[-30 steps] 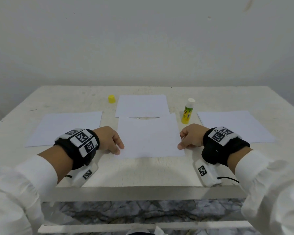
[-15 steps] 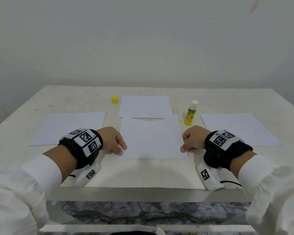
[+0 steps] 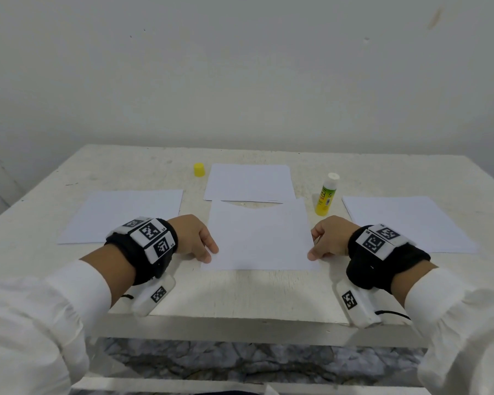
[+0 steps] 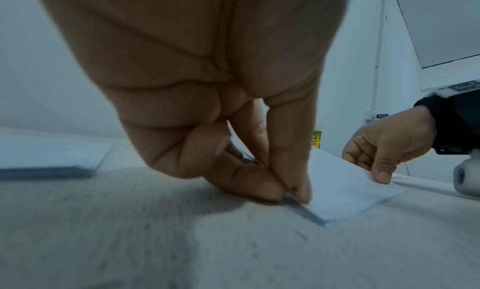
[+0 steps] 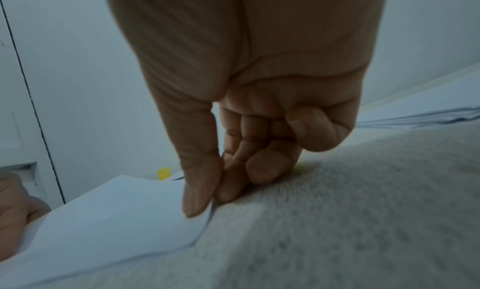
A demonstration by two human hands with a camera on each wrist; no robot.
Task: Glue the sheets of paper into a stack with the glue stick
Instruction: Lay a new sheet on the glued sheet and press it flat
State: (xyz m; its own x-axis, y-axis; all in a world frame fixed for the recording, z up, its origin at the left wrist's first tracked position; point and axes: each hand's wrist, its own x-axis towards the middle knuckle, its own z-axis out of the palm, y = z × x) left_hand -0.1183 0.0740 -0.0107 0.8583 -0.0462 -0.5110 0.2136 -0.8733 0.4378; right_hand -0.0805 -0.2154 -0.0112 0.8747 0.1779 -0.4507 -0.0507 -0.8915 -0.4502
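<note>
Am pinching centre sheet (image 3: 258, 238) edges, left hand (image 3: 193, 238) and right hand (image 3: 330, 238); glue (image 3: 327, 195) uncapped, three sheets remaining unstacked, I reckon.

Four paper sheets on worktop (image 3: 268, 295): middle sheet (image 3: 258, 238) between the two sets of fingers, far sheet (image 3: 250, 182) beyond them, left sheet (image 3: 123, 215) outside left fingers (image 3: 208, 248), right sheet (image 3: 405, 222) outside right fingers (image 3: 315, 252). One glue stick (image 3: 327, 198). One yellow cap (image 3: 199, 169). Two hands.
</note>
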